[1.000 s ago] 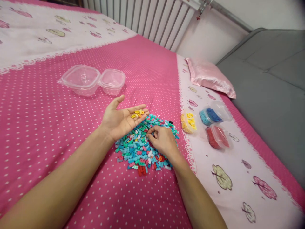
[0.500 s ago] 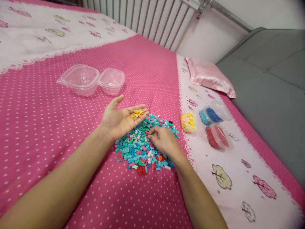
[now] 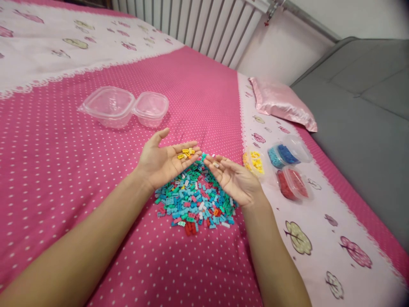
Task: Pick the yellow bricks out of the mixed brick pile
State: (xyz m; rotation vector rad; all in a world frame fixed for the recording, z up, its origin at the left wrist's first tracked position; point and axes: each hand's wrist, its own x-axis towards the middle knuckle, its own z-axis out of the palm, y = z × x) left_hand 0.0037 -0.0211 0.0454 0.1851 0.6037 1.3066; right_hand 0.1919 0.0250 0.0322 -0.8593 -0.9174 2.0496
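Note:
My left hand (image 3: pixel 164 164) is palm up with its fingers stretched flat, over the upper left edge of the pile. Several small yellow toy building bricks (image 3: pixel 186 153) rest on its fingers. Turned palm upward too, my right hand (image 3: pixel 234 179) carries one small pale brick (image 3: pixel 216 165) on its fingers. The fingertips of both hands are close together. Beneath them spreads a pile of toy building bricks (image 3: pixel 188 200), mostly light blue and green, with some pink, white, red and orange ones. Part of the pile is hidden by my hands.
Two clear plastic tubs (image 3: pixel 110 117) stand at the upper left on the pink dotted bedspread (image 3: pixel 57 170). To the right are clear tubs of yellow bricks (image 3: pixel 256 163), blue bricks (image 3: pixel 286 153) and red bricks (image 3: pixel 287 187). A pink pillow (image 3: pixel 283 102) lies by the grey headboard (image 3: pixel 361 106).
My right hand has come up from the pile and turned palm up, now showing a pale brick on its fingers. My left hand has barely moved.

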